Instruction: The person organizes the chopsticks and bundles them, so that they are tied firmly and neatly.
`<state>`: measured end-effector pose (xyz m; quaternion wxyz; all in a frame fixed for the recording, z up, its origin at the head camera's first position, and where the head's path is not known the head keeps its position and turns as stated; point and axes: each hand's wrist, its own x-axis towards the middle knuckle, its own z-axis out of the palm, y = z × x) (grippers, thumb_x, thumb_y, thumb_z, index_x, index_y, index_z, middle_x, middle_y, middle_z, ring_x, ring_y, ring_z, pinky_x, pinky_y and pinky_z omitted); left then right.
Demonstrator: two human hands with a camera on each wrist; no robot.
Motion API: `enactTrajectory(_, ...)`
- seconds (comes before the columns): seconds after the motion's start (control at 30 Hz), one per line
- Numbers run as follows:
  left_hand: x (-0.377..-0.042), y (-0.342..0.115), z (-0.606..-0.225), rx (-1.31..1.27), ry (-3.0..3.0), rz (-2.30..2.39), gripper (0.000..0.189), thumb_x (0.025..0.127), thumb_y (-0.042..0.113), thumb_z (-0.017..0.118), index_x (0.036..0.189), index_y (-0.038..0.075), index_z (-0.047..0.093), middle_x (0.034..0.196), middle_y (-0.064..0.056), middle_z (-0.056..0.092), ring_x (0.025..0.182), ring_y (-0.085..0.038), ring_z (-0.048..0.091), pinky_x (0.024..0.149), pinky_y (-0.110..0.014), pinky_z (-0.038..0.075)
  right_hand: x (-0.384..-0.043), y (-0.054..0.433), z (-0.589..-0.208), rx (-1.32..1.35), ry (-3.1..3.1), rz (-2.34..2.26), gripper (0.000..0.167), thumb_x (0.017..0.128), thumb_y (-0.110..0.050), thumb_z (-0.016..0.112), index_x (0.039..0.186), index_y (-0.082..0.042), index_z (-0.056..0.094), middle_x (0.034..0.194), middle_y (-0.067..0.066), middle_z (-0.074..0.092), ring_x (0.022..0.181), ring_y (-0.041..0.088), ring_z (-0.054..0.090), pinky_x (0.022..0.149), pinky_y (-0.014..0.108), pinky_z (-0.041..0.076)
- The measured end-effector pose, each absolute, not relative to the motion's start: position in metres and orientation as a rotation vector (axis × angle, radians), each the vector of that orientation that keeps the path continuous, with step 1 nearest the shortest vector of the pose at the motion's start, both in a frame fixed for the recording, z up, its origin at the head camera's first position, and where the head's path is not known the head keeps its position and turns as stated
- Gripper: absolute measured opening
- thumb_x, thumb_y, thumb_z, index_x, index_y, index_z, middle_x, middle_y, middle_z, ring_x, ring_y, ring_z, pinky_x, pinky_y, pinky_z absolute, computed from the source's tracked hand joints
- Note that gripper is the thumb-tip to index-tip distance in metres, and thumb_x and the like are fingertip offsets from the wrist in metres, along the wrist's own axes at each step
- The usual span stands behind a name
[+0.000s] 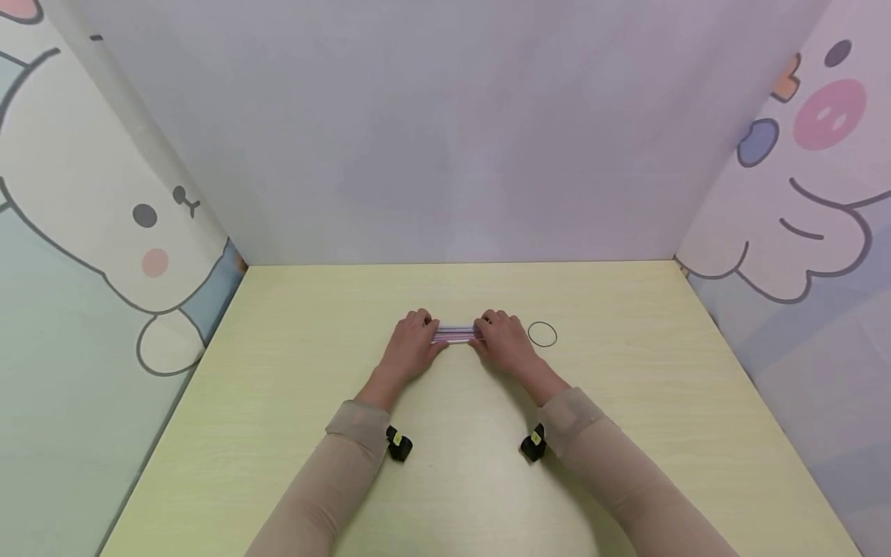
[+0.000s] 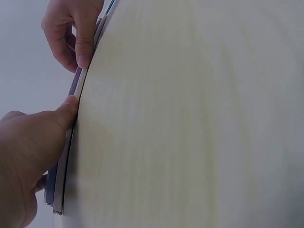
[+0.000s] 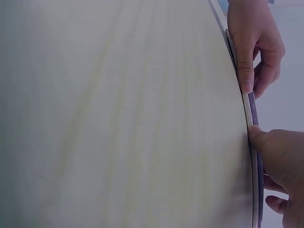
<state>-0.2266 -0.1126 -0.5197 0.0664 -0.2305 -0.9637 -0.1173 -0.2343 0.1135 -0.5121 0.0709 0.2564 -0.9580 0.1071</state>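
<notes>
A bundle of several slim, pencil-like sticks [image 1: 455,336] lies crosswise on the table, side by side, white and purple. My left hand [image 1: 409,346] grips its left end, with the thumb along the near side and the fingers over the far side. At the other end my right hand [image 1: 506,343] holds it the same way. In the left wrist view the thumb of the left hand [image 2: 28,149] presses a pale stick [image 2: 61,185] beside a dark one. The right wrist view shows the right hand [image 3: 285,161] pinching the bundle; the far fingers are partly hidden.
A thin dark ring [image 1: 556,337], like an elastic band, lies flat just right of the right hand. The pale wooden table [image 1: 459,495] meets a plain back wall [image 1: 445,155] and cartoon-printed side walls. Small black devices [image 1: 399,445] sit at both wrists.
</notes>
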Motion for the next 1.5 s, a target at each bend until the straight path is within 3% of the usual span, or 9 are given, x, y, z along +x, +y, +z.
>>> enactTrajectory(0.5, -0.225, -0.106, -0.519, -0.659, -2.93, -0.336, 0.037, 0.099, 0.037, 0.063, 0.119, 0.006, 0.067, 0.114, -0.008, 0.058, 0.101, -0.026, 0.054, 0.084, -0.044, 0.047, -0.234, 0.117, -0.513, 0.817, -2.85, 0.444, 0.026, 0.095, -0.024, 0.072, 0.108, -0.001, 0.07, 0.102, 0.011, 0.062, 0.089, 0.025, 0.055, 0.077, 0.036, 0.052)
enactTrajectory(0.87, -0.223, -0.1, -0.525, -0.601, -2.966, -0.212, 0.039, 0.102, 0.038, 0.057, 0.131, 0.012, 0.059, 0.115, -0.006, 0.05, 0.103, -0.023, 0.048, 0.091, -0.041, 0.043, -0.233, 0.118, -0.517, 0.816, -2.793, 0.354, 0.023, 0.095, -0.027, 0.072, 0.102, -0.005, 0.07, 0.098, 0.009, 0.062, 0.084, 0.026, 0.056, 0.074, 0.042, 0.048)
enactTrajectory(1.07, -0.22, -0.099, -0.526, -0.578, -2.972, -0.211, 0.04, 0.103, 0.039, 0.056, 0.13, 0.01, 0.057, 0.116, -0.007, 0.049, 0.107, -0.025, 0.048, 0.096, -0.043, 0.042, -0.231, 0.118, -0.519, 0.8, -2.802, 0.351, 0.028, 0.095, -0.028, 0.071, 0.109, -0.004, 0.067, 0.1, 0.01, 0.061, 0.087, 0.026, 0.055, 0.075, 0.043, 0.048)
enactTrajectory(1.2, -0.219, -0.099, -0.526, -0.578, -2.946, -0.2, 0.038, 0.102, 0.039, 0.056, 0.125, 0.009, 0.058, 0.115, -0.008, 0.049, 0.105, -0.025, 0.047, 0.094, -0.042, 0.042, -0.23, 0.119, -0.523, 0.792, -2.772, 0.364, 0.03, 0.095, -0.028, 0.071, 0.114, -0.006, 0.064, 0.099, 0.008, 0.059, 0.087, 0.026, 0.054, 0.076, 0.042, 0.046)
enactTrajectory(1.5, -0.218, -0.1, -0.528, -0.579, -2.93, -0.214, 0.034, 0.103, 0.037, 0.055, 0.126, 0.013, 0.06, 0.114, -0.006, 0.05, 0.102, -0.024, 0.048, 0.091, -0.042, 0.043, -0.231, 0.122, -0.531, 0.825, -2.696, 0.395, 0.02, 0.096, -0.024, 0.069, 0.107, -0.007, 0.07, 0.101, 0.01, 0.06, 0.086, 0.027, 0.054, 0.073, 0.042, 0.045)
